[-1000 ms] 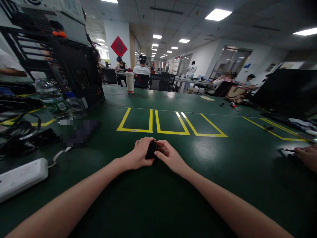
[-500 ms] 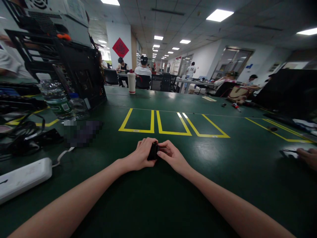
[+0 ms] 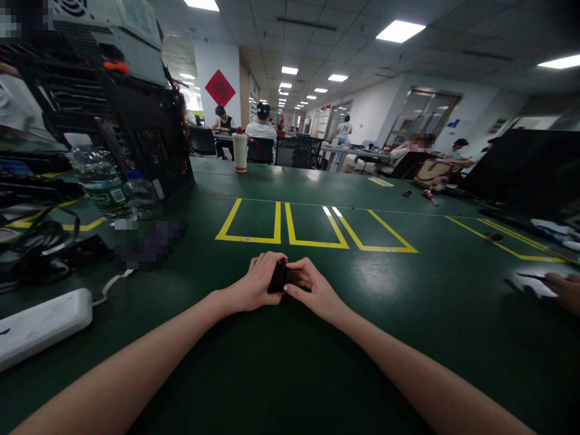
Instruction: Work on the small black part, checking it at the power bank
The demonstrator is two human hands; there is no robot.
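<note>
A small black, box-like object [image 3: 278, 278] sits between my hands, just above or on the green table [image 3: 290, 374]; its kind is not clear. My left hand [image 3: 260, 281] wraps around it from the left, fingers over the far side and thumb at the near side. From the right, my right hand [image 3: 312, 287] touches its right face, thumb and fingers bent around that edge. Part of the object is hidden by my fingers. Beyond both hands, yellow tape outlines [image 3: 317, 243] mark the tabletop.
To the left are a white power strip [image 3: 45, 326], tangled black cables [image 3: 40, 254], a water bottle [image 3: 102, 184] and a computer case [image 3: 145, 139]. A white cup [image 3: 240, 152] stands at the back. Another person's hand [image 3: 564, 290] holds a thin tool at the right edge.
My right hand has moved slightly left, closer against the black object. My left hand keeps its hold. The other person's hand at the right has shifted a little left.
</note>
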